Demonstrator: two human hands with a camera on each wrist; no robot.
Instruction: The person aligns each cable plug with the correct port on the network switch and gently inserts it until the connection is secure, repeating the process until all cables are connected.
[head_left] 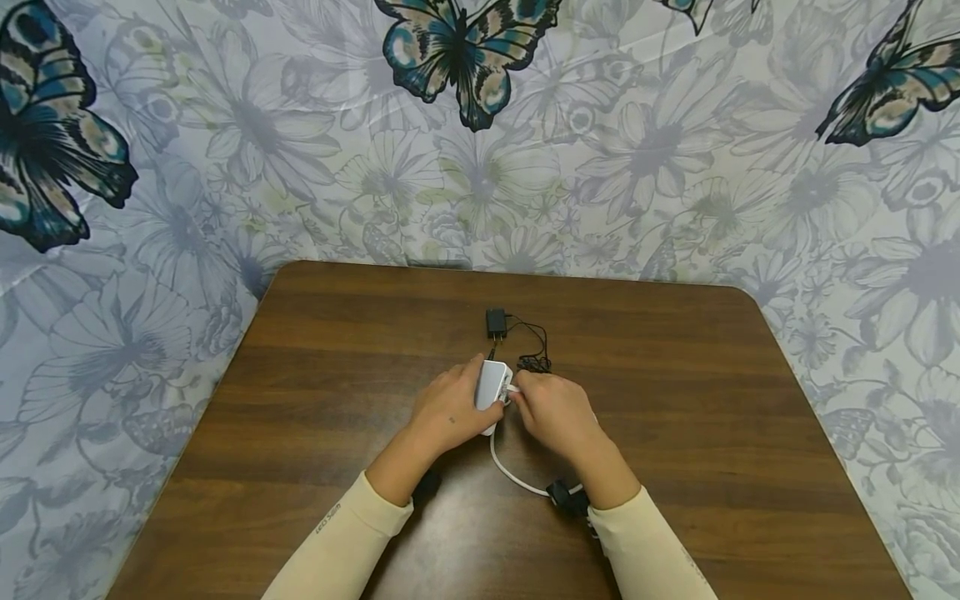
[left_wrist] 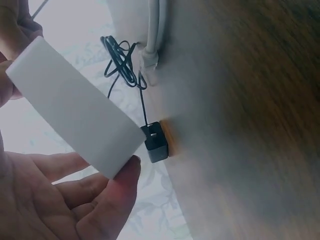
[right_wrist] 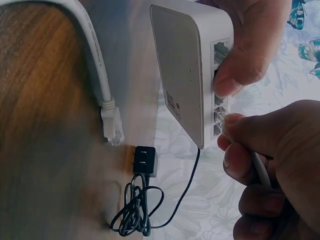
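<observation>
My left hand (head_left: 450,410) grips a small white network switch (right_wrist: 182,70) by its edges, raised above the table. The left thumb (right_wrist: 232,80) lies across the row of ports in the right wrist view. My right hand (head_left: 557,412) pinches the clear plug (right_wrist: 224,124) of a white Ethernet cable (right_wrist: 261,167), right at an end port of the switch. How deep the plug sits I cannot tell. The cable's other plug (right_wrist: 112,125) lies on the table. A thin black cord (right_wrist: 185,187) runs from the switch.
On the brown wooden table (head_left: 337,358), beyond the hands, lie a black power adapter (head_left: 496,322) with two prongs and its coiled cord (head_left: 535,363). Behind the table hangs a floral backdrop (head_left: 480,192) with butterflies.
</observation>
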